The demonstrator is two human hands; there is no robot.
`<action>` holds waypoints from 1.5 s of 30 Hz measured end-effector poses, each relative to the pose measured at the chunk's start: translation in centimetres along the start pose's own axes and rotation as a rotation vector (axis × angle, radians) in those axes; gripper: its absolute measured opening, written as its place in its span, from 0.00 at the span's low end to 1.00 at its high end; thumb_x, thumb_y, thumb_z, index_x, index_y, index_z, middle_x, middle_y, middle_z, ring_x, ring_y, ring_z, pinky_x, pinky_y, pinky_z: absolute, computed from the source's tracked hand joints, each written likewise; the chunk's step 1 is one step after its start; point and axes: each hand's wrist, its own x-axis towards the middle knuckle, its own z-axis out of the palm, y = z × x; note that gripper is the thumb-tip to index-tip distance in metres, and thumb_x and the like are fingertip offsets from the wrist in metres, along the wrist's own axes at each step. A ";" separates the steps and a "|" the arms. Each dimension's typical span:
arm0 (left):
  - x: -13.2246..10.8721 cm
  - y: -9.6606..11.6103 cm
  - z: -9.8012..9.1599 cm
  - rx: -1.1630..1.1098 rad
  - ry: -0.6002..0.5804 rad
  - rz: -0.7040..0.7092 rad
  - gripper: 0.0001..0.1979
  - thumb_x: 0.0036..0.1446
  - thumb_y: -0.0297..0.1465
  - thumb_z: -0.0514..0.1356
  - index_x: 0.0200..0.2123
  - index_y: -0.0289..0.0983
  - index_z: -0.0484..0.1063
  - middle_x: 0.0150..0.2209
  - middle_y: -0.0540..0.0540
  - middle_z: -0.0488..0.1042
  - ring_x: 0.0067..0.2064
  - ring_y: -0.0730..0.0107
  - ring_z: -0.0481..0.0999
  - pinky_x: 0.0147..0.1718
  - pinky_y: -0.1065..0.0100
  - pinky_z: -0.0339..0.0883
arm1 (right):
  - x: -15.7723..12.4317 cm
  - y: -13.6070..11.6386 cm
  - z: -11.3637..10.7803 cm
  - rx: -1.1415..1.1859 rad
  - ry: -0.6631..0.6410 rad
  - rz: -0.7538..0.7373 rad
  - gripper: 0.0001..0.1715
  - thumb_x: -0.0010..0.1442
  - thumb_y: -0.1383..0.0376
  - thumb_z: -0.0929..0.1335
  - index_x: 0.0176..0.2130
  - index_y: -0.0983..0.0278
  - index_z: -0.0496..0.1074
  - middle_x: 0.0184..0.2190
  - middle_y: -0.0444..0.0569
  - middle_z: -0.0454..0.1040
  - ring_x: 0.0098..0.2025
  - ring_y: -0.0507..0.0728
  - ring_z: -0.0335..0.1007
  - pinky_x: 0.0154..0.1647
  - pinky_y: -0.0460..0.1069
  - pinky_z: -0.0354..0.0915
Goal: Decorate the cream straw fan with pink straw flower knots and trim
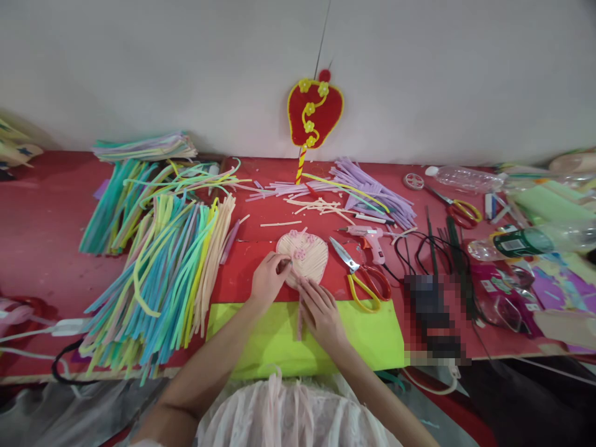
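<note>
A cream, heart-shaped fan (315, 256) with a pink rim lies on the table before me. Small pink flowers (300, 254) sit on its face, and a pink handle (299, 326) points toward me. At the fan's left edge my left hand (269, 279) is closed in a pinch; what its fingertips hold is too small to make out. My right hand (322, 310) lies with outstretched fingers across the fan's lower edge and the top of the handle, partly hiding both. Just to the right rest large scissors (358, 273) with yellow and red handles, their blades apart.
A pink glue gun (370, 239) and its cord lie at right, near plastic bottles (526, 242). Bundles of coloured pipe cleaners (162, 279) fill the left; purple ones (367, 189) lie behind. A red fan (316, 115) stands upright at the back. A yellow-green sheet (372, 335) covers the table's front.
</note>
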 end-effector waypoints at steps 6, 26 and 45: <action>0.0 0.1 0.0 0.016 0.005 0.005 0.07 0.55 0.29 0.58 0.38 0.40 0.71 0.35 0.50 0.71 0.33 0.73 0.72 0.33 0.72 0.65 | 0.0 0.1 0.1 -0.017 0.013 -0.018 0.25 0.63 0.69 0.59 0.60 0.64 0.59 0.59 0.52 0.64 0.62 0.58 0.56 0.58 0.57 0.59; -0.2 0.0 0.2 0.043 0.053 0.112 0.09 0.55 0.28 0.60 0.41 0.40 0.73 0.41 0.47 0.71 0.44 0.68 0.73 0.45 0.66 0.68 | 0.0 0.0 0.0 -0.026 0.018 -0.013 0.24 0.63 0.70 0.60 0.58 0.63 0.62 0.58 0.52 0.65 0.62 0.58 0.56 0.58 0.57 0.59; 0.0 -0.2 0.3 -0.014 -0.024 0.035 0.10 0.54 0.27 0.60 0.41 0.41 0.73 0.41 0.49 0.71 0.41 0.70 0.72 0.40 0.68 0.66 | 5.6 7.4 -4.9 0.076 0.391 0.336 0.14 0.61 0.60 0.63 0.43 0.60 0.73 0.38 0.51 0.75 0.40 0.57 0.70 0.42 0.53 0.67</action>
